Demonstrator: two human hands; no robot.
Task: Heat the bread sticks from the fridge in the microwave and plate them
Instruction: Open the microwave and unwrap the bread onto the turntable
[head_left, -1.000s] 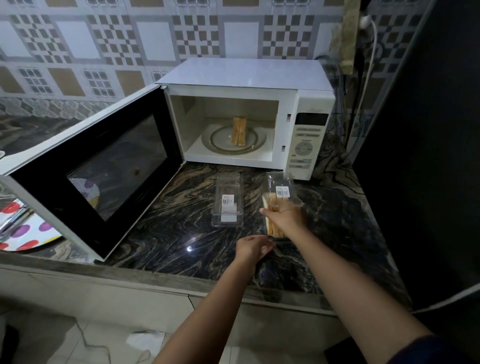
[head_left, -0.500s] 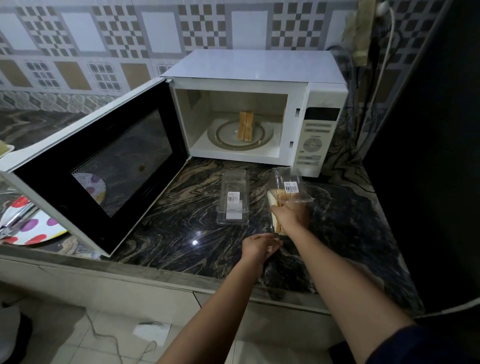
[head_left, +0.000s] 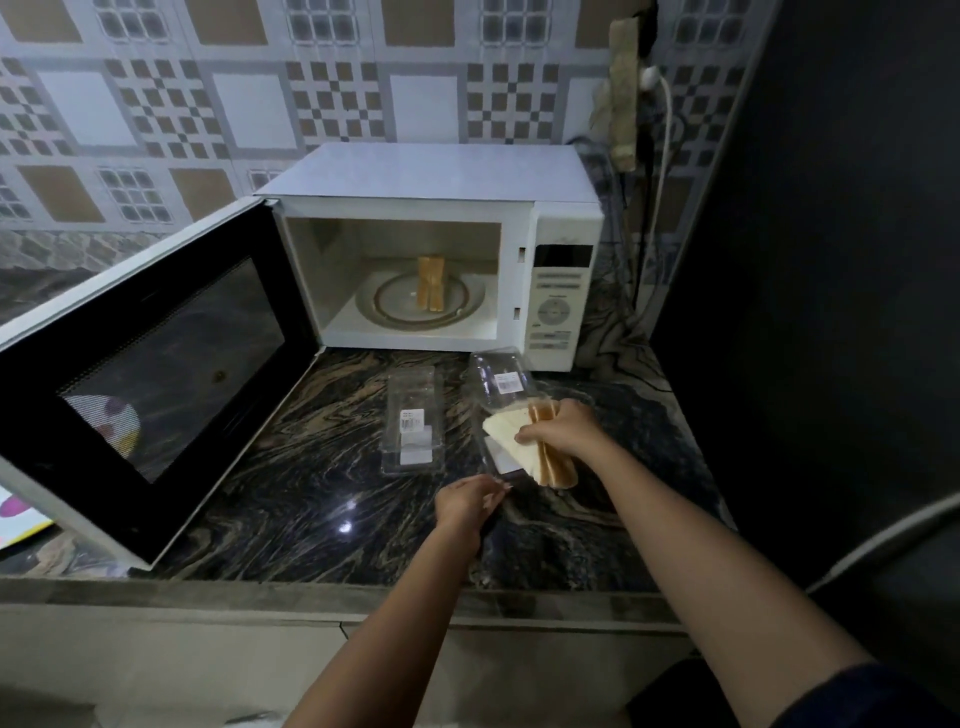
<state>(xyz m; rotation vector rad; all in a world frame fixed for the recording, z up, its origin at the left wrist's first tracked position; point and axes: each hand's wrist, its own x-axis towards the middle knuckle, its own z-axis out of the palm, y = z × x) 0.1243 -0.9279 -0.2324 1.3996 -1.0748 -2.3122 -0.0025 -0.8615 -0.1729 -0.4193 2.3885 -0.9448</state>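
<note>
The clear open pack is hard to make out. It almost vanishes against the dark stone, and I read it mainly by its white label. Part of it is hidden under the right hand and the bread. The left hand has curled fingers at the pack's near edge and seems to pinch it, though the plastic there is too faint for me to be sure. A spotted plate is cut off by the left frame edge (its spots also show through the door's mesh window). The far right is a black surface that I cannot identify.

The right hand grips a fanned bunch of bread sticks, held partly out of the open pack and just above the tabletop. The tabletop is glossy black-and-tan marbled stone with one bright glint. Behind it is a wall of grey, white and tan patterned tiles.

A white microwave stands at the back of the tabletop, with its door swung wide to the left. Inside, more sticks lie side by side on the glass turntable. An empty pack lies flat on the stone between the door and the hands. Cables hang down the corner to the right of the microwave.
</note>
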